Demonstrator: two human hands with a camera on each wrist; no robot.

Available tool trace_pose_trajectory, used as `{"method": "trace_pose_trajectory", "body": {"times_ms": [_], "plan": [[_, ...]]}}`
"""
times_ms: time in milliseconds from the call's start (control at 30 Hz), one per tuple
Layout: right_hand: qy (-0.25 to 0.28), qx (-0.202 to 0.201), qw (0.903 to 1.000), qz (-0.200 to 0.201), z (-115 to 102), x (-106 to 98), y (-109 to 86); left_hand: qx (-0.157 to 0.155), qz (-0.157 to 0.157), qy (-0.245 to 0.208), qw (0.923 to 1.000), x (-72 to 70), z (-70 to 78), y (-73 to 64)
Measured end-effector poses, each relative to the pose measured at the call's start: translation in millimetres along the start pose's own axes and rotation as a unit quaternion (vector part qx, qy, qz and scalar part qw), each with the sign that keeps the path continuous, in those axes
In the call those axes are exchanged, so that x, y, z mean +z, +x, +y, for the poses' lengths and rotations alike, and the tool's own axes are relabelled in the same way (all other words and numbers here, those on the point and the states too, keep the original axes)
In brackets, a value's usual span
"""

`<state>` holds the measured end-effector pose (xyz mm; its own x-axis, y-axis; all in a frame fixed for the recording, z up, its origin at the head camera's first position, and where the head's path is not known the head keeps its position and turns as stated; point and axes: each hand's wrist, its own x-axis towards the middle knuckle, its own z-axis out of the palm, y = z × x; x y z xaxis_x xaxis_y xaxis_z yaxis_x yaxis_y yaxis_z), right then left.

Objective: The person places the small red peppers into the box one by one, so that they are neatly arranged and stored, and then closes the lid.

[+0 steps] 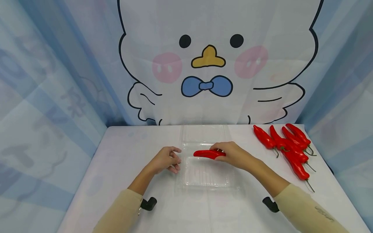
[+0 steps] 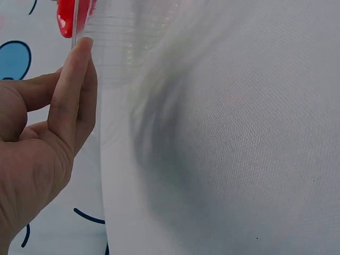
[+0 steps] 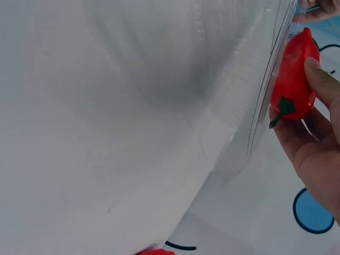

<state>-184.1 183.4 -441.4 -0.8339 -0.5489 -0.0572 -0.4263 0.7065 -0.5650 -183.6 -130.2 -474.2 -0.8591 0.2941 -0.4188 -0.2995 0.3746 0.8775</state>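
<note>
Right fingers (image 3: 292, 137) pinch 1 glossy red, green-stemmed pepper (image 3: 292, 79); left fingers (image 2: 66, 98) loosely bent.

Pepper pile (image 1: 294, 150) right of container (image 1: 207, 174)

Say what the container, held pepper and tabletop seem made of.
Container: clear, glossy, probably thin plastic; the white tabletop shows through and ridges catch light.
Held pepper: smooth, shiny red surface with highlights; could be real or moulded plastic.
Tabletop: matte white, with fine weave-like grain in the left wrist view; perhaps cloth or textured vinyl.
</note>
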Motion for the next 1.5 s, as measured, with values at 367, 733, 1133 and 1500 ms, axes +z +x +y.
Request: {"method": "trace_pose_trajectory", "body": {"times_ms": [367, 733, 1133, 1500], "plan": [[-0.028, -0.006, 0.9996, -0.003, -7.3, 17.9, 9.9, -0.012, 0.007, 0.011, 0.9998, 1.0, 1.1, -0.4], [-0.065, -0.015, 0.9977, 0.009, -9.2, 32.2, 13.3, -0.001, 0.005, 0.018, 0.9998, 2.3, -0.5, -0.8], [-0.086, -0.031, 0.995, 0.041, -6.0, 43.6, 16.9, 0.0, 0.005, 0.018, 0.9998, 1.9, 0.3, -0.6], [-0.101, -0.039, 0.9917, 0.07, -6.2, 50.4, 13.7, 0.0, 0.004, 0.017, 0.9999, 2.3, 0.8, -0.4]]}}
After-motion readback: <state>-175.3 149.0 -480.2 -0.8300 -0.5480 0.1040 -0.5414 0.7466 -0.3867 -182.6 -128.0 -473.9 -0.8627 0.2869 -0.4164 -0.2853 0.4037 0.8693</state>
